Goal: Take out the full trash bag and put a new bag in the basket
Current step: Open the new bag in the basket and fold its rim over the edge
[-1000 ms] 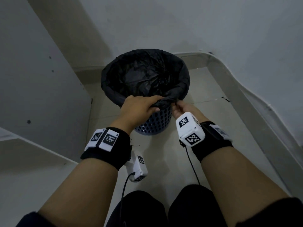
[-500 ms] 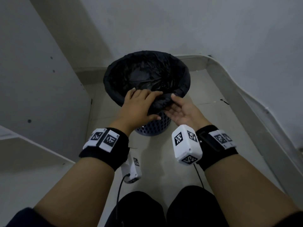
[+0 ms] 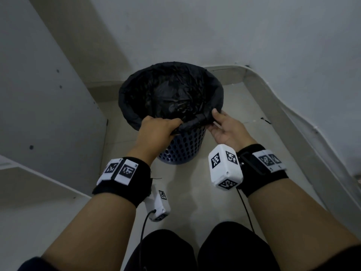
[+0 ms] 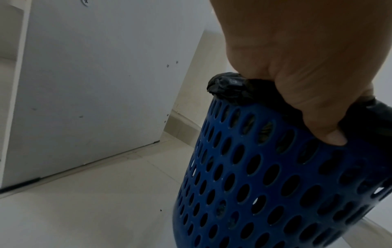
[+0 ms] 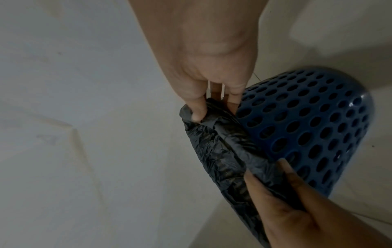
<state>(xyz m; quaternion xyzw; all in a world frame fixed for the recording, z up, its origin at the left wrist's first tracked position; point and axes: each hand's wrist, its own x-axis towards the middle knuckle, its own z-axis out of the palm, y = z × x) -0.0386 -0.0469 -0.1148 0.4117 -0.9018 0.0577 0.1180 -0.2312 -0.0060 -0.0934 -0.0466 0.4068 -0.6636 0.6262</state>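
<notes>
A blue perforated basket (image 3: 181,147) stands on the floor in a corner, lined with a black trash bag (image 3: 170,98) whose edge is rolled over the rim. My left hand (image 3: 172,124) grips the rolled bag edge at the near side, fingers curled over it. In the left wrist view its thumb presses on the bag edge (image 4: 229,89) above the basket wall (image 4: 265,184). My right hand (image 3: 212,122) pinches the same rolled edge just to the right. The right wrist view shows that thumb on the crumpled bag (image 5: 222,151) beside the basket (image 5: 307,125). What the bag holds is hidden.
A white cabinet panel (image 3: 39,94) stands close on the left, with a shelf edge (image 3: 39,173) lower down. Grey walls meet behind the basket, and a pale skirting (image 3: 293,114) curves along the right. Tiled floor (image 3: 195,192) lies between the basket and my knees (image 3: 175,251).
My right hand went from lying palm up under the rim to pinching the rolled bag edge farther right. My left hand's fingers closed round that edge.
</notes>
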